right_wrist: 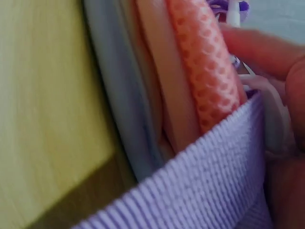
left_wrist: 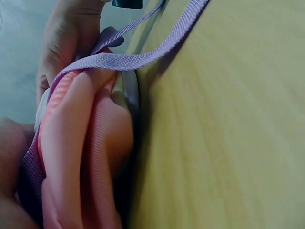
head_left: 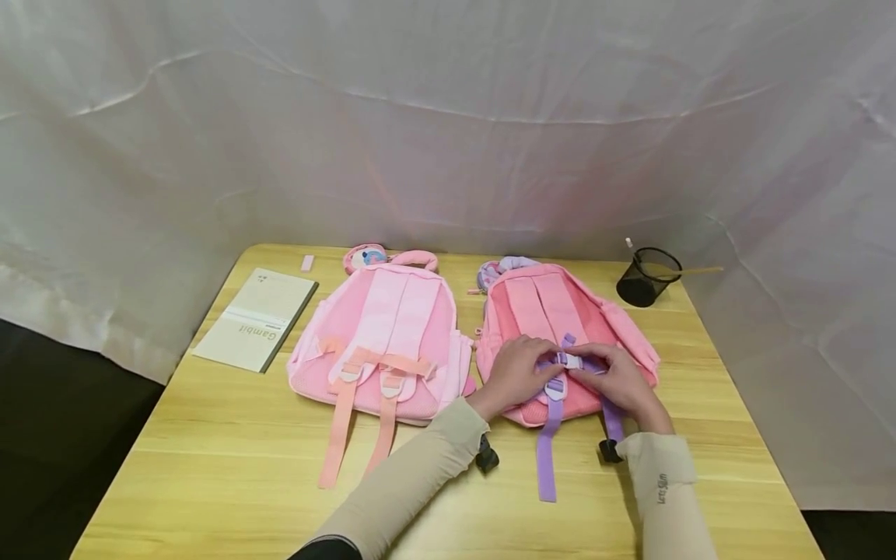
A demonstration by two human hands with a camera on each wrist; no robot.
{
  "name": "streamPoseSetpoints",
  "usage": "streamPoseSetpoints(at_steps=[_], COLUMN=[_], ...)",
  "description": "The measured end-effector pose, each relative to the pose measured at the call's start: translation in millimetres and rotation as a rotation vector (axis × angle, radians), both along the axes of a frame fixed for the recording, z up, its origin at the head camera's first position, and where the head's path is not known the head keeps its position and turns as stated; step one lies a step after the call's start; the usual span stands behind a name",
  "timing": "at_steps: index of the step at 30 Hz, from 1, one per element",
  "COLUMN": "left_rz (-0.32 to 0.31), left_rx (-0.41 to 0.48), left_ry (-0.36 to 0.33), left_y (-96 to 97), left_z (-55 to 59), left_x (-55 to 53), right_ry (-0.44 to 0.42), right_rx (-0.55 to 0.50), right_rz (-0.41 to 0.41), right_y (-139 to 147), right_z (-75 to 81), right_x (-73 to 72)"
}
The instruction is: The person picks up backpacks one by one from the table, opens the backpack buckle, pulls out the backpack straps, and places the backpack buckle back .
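A coral-pink backpack [head_left: 542,295] lies back side up on the table, with purple straps [head_left: 548,459] trailing off its lower edge. Over its lower middle, a white plastic buckle [head_left: 572,361] on the purple webbing sits between both hands. My left hand [head_left: 516,373] pinches the buckle's left end with thumb and forefinger. From the other side, my right hand [head_left: 621,381] pinches the right end. In the left wrist view a purple strap [left_wrist: 119,61] crosses the backpack's edge. The right wrist view shows the mesh padding [right_wrist: 205,62] close up, beside the fingers.
To the left lies a light pink backpack [head_left: 399,311] with peach straps [head_left: 339,435]. A notebook [head_left: 245,327] marked "Gambit" and a small pink eraser-like block [head_left: 307,263] are farther left. A black mesh pen cup [head_left: 638,286], with pencils, leans at the back right. Grey cloth [head_left: 448,140] hangs behind.
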State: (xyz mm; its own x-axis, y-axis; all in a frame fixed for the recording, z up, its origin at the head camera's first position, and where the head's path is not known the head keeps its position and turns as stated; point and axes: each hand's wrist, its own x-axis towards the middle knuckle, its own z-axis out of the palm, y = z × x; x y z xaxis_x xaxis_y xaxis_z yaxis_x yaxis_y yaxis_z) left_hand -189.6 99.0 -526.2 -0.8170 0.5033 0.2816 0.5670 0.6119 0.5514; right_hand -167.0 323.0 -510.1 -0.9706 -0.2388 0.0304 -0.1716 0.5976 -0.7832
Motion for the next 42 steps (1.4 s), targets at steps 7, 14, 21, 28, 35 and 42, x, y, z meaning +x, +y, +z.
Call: streamPoseSetpoints(at_steps=[7, 14, 21, 28, 35, 42], left_rz=[0.000, 0.001, 0.025, 0.040, 0.048, 0.033], left_rx=[0.065, 0.135, 0.161, 0.140, 0.123, 0.100], left_ry=[-0.025, -0.069, -0.075, -0.054, -0.056, -0.042], left_y=[-8.7, -20.7, -24.8, -21.4, -20.3, -19.8], left_z=[-4.8, -7.7, -14.0, -19.9, -19.3, -18.0], left_x=[-2.9, -4.0, -0.1, 0.9, 0.9, -0.1], right_ry=[0.021, -0.024, 0.020, 0.029, -0.026, -0.047], right_rx=[-0.025, -0.088, -0.063, -0.043, -0.001, 0.043], right_rz=[-0.074, -0.124, -0.102, -0.132, -0.166, -0.195], right_y=[-13, -31, -34, -31, -30, -30], right_z=[-2.3, -1.7, -8.1, -12.7, -12.6, -10.7], right_x=[-3.1, 1.9, 2.1, 1.6, 1.3, -1.1])
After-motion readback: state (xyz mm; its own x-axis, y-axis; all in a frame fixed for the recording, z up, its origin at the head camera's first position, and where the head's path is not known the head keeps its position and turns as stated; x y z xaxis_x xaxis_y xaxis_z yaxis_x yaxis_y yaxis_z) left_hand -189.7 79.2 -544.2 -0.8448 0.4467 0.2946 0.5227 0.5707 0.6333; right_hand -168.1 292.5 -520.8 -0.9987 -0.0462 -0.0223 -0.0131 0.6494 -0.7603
